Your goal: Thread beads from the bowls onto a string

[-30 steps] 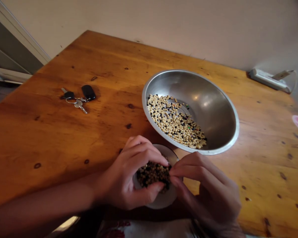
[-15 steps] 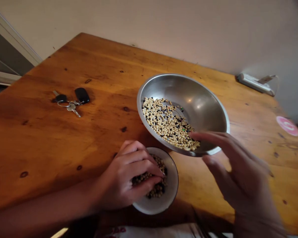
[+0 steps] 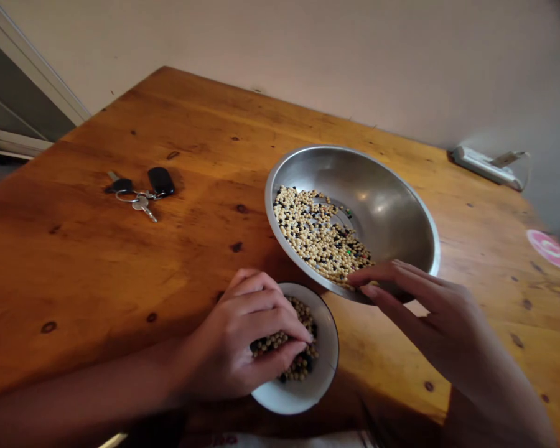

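A wide stainless steel bowl (image 3: 392, 199) holds many small round pale and dark grains (image 3: 308, 227), like beans or beads, with a few green ones. Closer to me stands a small white bowl (image 3: 324, 373) with more of the same. My left hand (image 3: 256, 336) hangs over the white bowl, thumb and index tips pinched together; whatever is between them is too small to see. Across the near rim of the steel bowl reaches my right hand (image 3: 429, 305), its thumb and index finger brought close together at the grains; their contents, if any, cannot be made out.
Keys on a ring (image 3: 140, 201) with a black fob (image 3: 161, 181) lie on the wooden table (image 3: 205, 162) at the left. A white power strip (image 3: 488, 167) sits by the wall at the back right. A pink round sticker (image 3: 548, 247) is on the right.
My right thumb and index finger have drawn together and moved slightly left and down at the steel bowl's near edge. My left hand stays pinched over the white bowl. The view has shifted slightly.
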Demonstrator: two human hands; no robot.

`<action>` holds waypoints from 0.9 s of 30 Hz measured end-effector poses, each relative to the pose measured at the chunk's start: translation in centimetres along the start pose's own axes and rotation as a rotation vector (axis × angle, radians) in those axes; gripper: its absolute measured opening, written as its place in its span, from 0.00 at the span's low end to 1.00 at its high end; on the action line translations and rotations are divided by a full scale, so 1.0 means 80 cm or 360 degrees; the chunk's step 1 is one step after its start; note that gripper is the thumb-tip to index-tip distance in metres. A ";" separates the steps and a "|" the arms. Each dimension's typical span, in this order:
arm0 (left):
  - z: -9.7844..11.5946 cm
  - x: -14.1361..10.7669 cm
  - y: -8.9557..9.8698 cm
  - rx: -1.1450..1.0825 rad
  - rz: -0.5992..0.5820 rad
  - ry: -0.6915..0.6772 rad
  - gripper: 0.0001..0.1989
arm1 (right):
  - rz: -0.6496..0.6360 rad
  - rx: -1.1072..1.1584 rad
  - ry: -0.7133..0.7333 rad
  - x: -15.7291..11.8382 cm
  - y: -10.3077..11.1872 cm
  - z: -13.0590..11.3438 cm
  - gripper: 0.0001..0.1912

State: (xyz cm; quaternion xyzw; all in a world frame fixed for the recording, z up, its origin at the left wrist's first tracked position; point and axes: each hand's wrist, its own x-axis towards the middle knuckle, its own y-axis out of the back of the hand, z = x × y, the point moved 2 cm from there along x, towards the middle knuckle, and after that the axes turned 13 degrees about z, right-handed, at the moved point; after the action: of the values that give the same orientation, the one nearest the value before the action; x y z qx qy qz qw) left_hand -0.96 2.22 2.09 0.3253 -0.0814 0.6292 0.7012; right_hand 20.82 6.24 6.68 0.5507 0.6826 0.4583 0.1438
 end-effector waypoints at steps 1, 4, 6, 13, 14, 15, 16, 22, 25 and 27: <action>0.000 0.000 0.000 0.0003 0.0000 0.0003 0.05 | 0.0024 0.0012 -0.0009 0.000 0.000 0.001 0.08; 0.001 0.001 0.001 0.0010 -0.0010 -0.0002 0.05 | 0.0090 0.0044 0.0055 0.000 -0.002 0.004 0.06; 0.000 0.002 0.000 0.0008 -0.0009 0.0007 0.05 | 0.0112 0.0050 0.0074 -0.001 -0.002 0.006 0.06; -0.001 0.001 -0.001 0.0014 0.0001 0.0022 0.04 | 0.0339 0.0269 0.0012 -0.006 0.005 0.004 0.10; 0.000 0.002 -0.001 0.0030 -0.0005 0.0013 0.03 | 0.0391 0.0359 0.0004 -0.008 0.004 0.000 0.11; 0.000 0.003 0.000 0.0044 -0.0010 0.0005 0.03 | 0.0425 0.0462 -0.0009 -0.010 0.003 -0.004 0.12; 0.001 0.004 0.000 0.0055 -0.0010 0.0002 0.03 | 0.0443 0.0571 -0.0026 -0.013 0.001 -0.008 0.13; 0.001 0.005 0.004 0.0058 0.0021 0.0016 0.03 | 0.0369 0.0961 -0.0180 -0.025 -0.012 -0.027 0.17; 0.001 0.003 0.004 0.0034 0.0049 0.0030 0.04 | 0.0336 0.1005 -0.0165 -0.025 -0.018 -0.032 0.18; 0.002 0.003 0.004 0.0026 0.0065 0.0038 0.04 | 0.0337 0.0996 -0.0136 -0.024 -0.023 -0.034 0.20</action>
State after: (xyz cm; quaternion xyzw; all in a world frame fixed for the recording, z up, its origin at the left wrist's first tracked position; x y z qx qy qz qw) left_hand -1.17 2.37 2.45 0.3218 -0.0745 0.6478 0.6865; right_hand 18.45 3.28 6.13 0.6548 0.7226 0.2152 -0.0522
